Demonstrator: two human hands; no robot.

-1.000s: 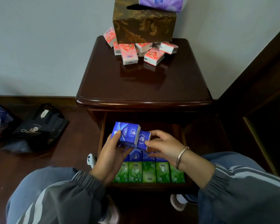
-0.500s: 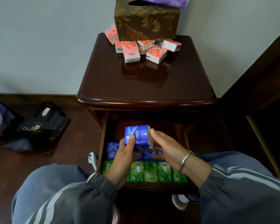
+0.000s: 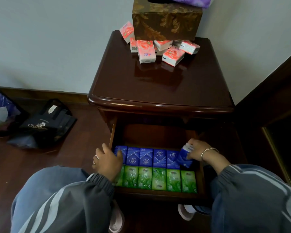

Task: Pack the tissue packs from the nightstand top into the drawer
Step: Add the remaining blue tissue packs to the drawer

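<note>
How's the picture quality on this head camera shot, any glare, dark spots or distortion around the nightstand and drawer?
Head view: the glossy nightstand top mirrors the pink tissue packs and shows a bright streak along its front edge; the back of the drawer lies in shadow; the wide-angle lens splays the nightstand's sides; the tissue box is cut off at the frame's top.

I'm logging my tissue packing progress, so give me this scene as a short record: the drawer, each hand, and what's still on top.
drawer: open; green packs in the near row, blue packs in the row behind
right hand: pinches a tilted blue pack at the blue row's right end
left hand: thumb on the leftmost blue pack, holding nothing
nightstand top: loose heap of pink packs in front of a brown tissue box
left to pack: the pink packs
</note>
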